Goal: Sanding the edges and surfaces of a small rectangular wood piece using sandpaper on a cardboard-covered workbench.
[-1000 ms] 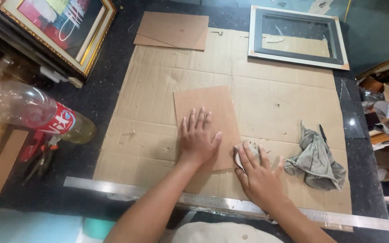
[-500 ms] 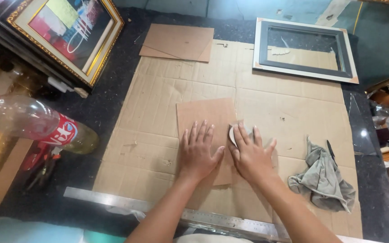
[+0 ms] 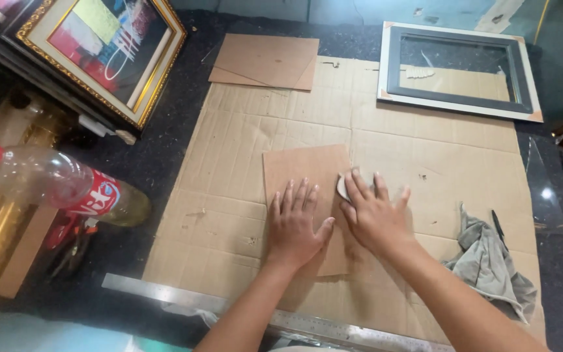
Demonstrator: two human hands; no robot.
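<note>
Far left: plastic bottle on side, gilt-framed picture behind; both well apart from hands; metal ruler along near edge; brown board lies centre on corrugated cardboard sheet, long axis running away from person; left hand open, palm flat on board; right hand just beside, fingers spread, pressing small pale pad at board's right edge, nearer that edge than left hand; grey rag further right; empty frame at far right corner.

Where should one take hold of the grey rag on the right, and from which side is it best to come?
Probably from above, pinching the raised bunched folds in the middle of the rag. It lies crumpled on the cardboard sheet, so the folds offer grip. A thin dark tool lies at its upper right edge; keep away from that side.
</note>
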